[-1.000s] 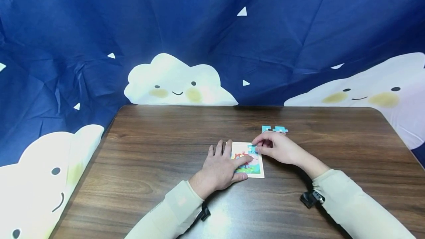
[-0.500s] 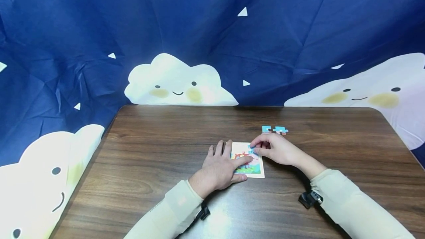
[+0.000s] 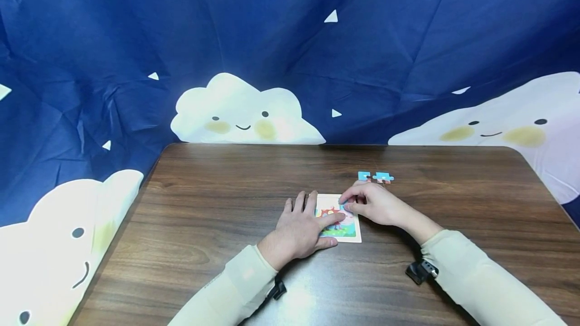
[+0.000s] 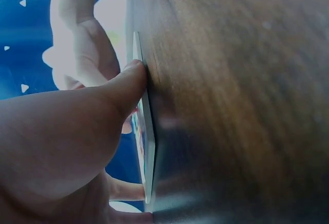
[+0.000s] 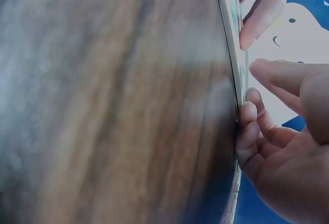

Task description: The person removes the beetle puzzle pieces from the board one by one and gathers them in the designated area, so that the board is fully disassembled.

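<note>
A small jigsaw puzzle in a pale frame, with a red, pink and green picture, lies flat on the table. My left hand rests across its left side with fingers spread; the thumb is at the frame's edge in the left wrist view. Over the upper right of the picture, my right hand pinches a blue puzzle piece, mostly hidden under the fingertips. In the right wrist view, the right thumb and curled fingers come together close at the frame's side.
Two loose blue-and-pink puzzle pieces, one left of the other, lie just beyond the right hand. The brown wooden table ends at a blue curtain with clouds printed on it.
My right hand has shifted slightly left over the puzzle's upper part, its fingertips still together. The left hand and the two loose pieces have stayed where they were.
</note>
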`<state>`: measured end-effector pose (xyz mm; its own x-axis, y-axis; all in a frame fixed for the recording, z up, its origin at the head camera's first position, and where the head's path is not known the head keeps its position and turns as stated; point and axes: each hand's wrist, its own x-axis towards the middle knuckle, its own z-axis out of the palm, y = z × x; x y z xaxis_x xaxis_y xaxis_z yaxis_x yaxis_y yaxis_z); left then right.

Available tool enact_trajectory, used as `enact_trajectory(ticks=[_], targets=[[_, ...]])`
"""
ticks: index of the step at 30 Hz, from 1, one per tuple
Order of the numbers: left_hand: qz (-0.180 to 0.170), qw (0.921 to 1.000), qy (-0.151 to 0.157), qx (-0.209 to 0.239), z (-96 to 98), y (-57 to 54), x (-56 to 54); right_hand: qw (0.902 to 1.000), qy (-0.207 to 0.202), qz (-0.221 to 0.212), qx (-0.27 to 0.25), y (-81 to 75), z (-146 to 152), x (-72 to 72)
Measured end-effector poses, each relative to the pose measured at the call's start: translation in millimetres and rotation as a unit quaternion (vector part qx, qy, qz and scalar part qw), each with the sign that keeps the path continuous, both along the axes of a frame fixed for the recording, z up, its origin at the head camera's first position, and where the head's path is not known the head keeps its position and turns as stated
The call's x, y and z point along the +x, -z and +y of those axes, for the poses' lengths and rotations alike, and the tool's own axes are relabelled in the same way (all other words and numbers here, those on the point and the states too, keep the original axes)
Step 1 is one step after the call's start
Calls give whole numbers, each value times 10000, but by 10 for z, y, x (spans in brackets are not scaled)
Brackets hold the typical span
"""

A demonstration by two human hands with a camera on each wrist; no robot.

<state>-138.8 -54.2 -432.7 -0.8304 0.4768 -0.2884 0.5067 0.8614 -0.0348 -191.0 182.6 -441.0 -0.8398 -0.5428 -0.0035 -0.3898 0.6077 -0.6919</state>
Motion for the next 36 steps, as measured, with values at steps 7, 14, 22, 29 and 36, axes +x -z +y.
enact_trajectory(ticks=[7,14,22,29,36], targets=[[14,10000,-15,19,-7,-1,-17,10000,-62,53,33,-12,-22,-7],[92,10000,4,-38,-11,8,-16,9998,-145,85,92,-6,-42,-5],[45,10000,49,-11,-11,5,-14,9997,-221,-14,134,-29,-42,8],[57,9999,97,-51,-7,10,-19,9986,-452,198,-177,201,52,-97],[-66,10000,67,-17,-5,14,-25,9984,-395,331,-241,322,80,-142]])
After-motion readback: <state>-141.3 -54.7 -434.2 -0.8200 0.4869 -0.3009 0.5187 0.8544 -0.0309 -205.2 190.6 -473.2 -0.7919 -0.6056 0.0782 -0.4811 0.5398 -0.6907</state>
